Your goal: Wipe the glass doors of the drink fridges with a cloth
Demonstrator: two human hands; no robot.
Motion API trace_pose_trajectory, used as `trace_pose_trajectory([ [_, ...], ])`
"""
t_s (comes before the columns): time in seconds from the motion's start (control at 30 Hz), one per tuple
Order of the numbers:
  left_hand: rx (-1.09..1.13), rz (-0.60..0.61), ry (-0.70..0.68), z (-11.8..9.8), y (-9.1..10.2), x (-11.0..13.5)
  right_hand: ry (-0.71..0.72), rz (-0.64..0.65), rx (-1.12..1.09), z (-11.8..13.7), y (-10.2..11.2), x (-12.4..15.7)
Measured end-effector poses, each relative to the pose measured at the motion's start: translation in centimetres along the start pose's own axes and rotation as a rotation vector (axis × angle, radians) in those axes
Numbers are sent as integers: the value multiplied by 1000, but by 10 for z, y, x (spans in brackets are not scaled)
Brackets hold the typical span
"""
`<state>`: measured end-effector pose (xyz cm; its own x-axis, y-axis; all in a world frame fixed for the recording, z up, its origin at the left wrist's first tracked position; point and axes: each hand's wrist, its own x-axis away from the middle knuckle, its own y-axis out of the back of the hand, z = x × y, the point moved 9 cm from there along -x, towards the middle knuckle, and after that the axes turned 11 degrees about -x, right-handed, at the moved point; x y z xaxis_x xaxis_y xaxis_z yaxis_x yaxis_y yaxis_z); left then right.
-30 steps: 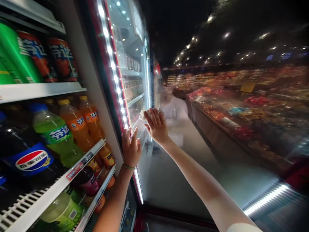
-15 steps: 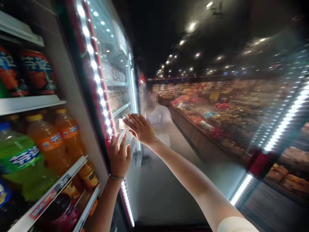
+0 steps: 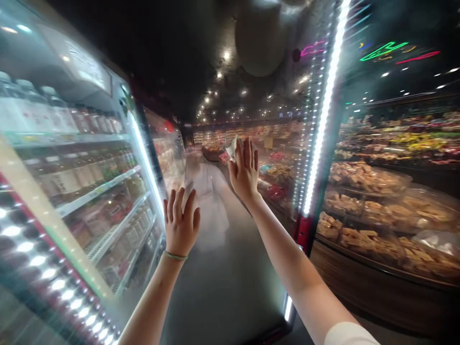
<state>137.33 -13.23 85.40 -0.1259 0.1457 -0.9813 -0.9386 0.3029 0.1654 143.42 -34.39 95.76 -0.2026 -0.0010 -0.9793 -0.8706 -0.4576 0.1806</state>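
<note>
My left hand (image 3: 180, 223) is open, its fingers spread and its palm flat against the glass door (image 3: 230, 282) in front of me. A green band circles that wrist. My right hand (image 3: 244, 170) is higher and further right. It presses a white cloth (image 3: 233, 146) flat against the same glass, and a corner of the cloth shows past the fingertips. A lit LED strip (image 3: 319, 129) runs down the door's right edge. Through the glass I see a blurred person in white (image 3: 206, 191) in the aisle.
A lit cooler (image 3: 89, 191) with shelves of bottles stands to the left, and a row of LED dots (image 3: 43, 268) crosses the lower left corner. Display counters of baked goods (image 3: 377, 211) fill the right. A dim shop aisle runs straight ahead.
The view has swung right: the open shelves of soda bottles have left the frame. Both hands stay on the glass. My right hand with the cloth now sits higher than before.
</note>
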Motion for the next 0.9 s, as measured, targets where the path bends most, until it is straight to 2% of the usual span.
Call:
trace_pose_trajectory([
  [0.1,54,8,-47,-57,-25,-10,-119,-76,-12,-76,27,36],
  [0.23,117,75,-83,-123,-55,-10,-282,-185,-11,-161,54,106],
  [0.33,148,142,-106,-158,-71,-2,-335,-239,22,-197,64,154],
  [0.43,139,183,-120,-173,-78,5,-325,-234,41,-207,64,178],
  [0.53,106,191,-127,-169,-74,7,-347,-263,18,-204,62,176],
  [0.67,31,171,-117,-134,-60,7,-360,-296,1,-183,58,140],
  [0.77,-30,156,-88,-92,-45,6,-289,-250,-2,-148,47,96],
  [0.9,-102,120,-32,-28,-21,3,-171,-164,-40,-76,25,33],
])
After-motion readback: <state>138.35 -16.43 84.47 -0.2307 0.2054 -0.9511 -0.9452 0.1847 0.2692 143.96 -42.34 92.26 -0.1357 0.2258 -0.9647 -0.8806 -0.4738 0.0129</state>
